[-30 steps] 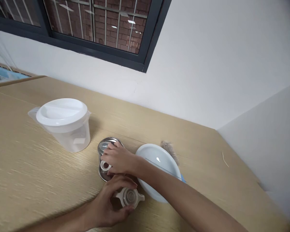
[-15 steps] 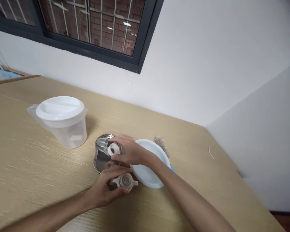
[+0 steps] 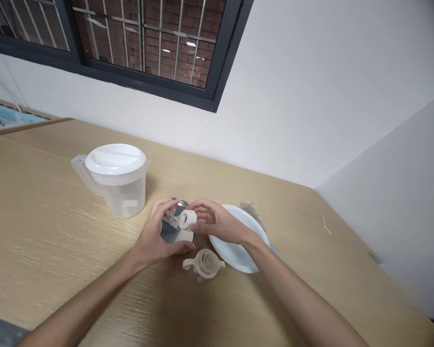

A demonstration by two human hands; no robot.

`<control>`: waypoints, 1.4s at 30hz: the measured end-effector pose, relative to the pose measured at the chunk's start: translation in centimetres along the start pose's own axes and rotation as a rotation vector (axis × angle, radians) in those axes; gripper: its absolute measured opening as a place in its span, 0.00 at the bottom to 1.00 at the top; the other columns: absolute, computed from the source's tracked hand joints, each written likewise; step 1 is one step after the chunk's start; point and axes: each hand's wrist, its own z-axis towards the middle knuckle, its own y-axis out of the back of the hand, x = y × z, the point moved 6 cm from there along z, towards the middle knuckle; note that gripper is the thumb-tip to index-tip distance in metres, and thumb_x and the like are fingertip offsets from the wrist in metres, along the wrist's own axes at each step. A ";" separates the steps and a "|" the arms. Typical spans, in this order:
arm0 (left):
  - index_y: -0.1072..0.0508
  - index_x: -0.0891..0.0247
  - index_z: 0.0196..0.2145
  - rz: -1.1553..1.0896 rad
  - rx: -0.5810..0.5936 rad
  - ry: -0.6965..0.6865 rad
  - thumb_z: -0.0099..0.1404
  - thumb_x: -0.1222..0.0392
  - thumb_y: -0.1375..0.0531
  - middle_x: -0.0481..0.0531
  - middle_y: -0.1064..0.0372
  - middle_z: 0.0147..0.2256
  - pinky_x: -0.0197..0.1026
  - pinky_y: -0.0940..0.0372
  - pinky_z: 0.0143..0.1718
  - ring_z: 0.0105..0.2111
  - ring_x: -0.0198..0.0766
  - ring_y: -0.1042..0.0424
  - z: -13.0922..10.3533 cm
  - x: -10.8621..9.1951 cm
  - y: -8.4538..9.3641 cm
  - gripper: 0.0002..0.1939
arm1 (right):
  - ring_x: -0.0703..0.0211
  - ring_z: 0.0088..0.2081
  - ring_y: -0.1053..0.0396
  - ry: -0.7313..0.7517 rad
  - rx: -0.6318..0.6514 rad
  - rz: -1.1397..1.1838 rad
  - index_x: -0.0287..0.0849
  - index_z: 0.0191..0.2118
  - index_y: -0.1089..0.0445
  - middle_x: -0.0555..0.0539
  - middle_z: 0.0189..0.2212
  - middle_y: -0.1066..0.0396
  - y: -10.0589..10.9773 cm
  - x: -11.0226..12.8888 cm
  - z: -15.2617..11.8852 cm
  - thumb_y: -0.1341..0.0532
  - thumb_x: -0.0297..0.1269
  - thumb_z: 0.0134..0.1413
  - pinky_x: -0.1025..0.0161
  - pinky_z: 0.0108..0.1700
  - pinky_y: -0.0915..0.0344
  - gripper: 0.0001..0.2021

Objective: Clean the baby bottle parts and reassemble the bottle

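Note:
My right hand (image 3: 217,222) pinches a white screw ring (image 3: 187,220), like a baby bottle collar, just above a kidney-shaped metal tray (image 3: 169,234). On the tray's left side is my left hand (image 3: 158,236), its thumb and fingers spread apart around the tray. A clear plastic piece (image 3: 174,220) shows between the left fingers and the ring, partly hidden. Closer to me, a translucent two-handled baby bottle (image 3: 207,264) stands on the table with its open top facing up, touched by neither hand.
A clear pitcher with a white lid (image 3: 117,178) stands at the left. Behind my right wrist lies a pale blue-white plate (image 3: 235,253), with a greyish bristly item (image 3: 252,212) beyond it. A thin pale strip (image 3: 326,225) lies on the table's right side.
My left hand has let go of the two-handled bottle and moved up to the tray. My right hand has lifted the white ring off the tray. The view has shifted slightly.

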 end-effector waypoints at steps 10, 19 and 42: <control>0.26 0.58 0.47 -0.002 -0.070 0.095 0.56 0.52 0.27 0.52 0.26 0.44 0.43 0.32 0.44 0.42 0.42 0.28 1.8 2.8 2.5 0.22 | 0.59 0.46 0.24 0.103 -0.020 -0.403 0.42 0.56 0.41 0.41 0.48 0.25 -0.3 -0.5 4.5 0.46 0.45 0.69 0.57 0.47 0.27 0.16; 0.31 0.58 0.52 -0.065 -0.219 0.196 0.59 0.53 0.30 0.55 0.29 0.49 0.49 0.31 0.51 0.46 0.45 0.26 1.6 5.1 3.4 0.25 | 0.49 0.54 0.32 0.354 0.189 -1.150 0.41 0.53 0.29 0.38 0.53 0.28 -2.6 -4.7 6.6 0.41 0.18 0.57 0.50 0.54 0.37 0.20; 0.29 0.57 0.53 0.034 -0.115 0.233 0.56 0.51 0.28 0.57 0.25 0.53 0.57 0.32 0.56 0.52 0.51 0.26 1.6 4.2 2.7 0.29 | 0.58 0.41 0.30 0.277 -0.280 -0.903 0.46 0.55 0.30 0.44 0.46 0.31 2.6 3.9 3.1 0.37 0.44 0.64 0.59 0.44 0.30 0.17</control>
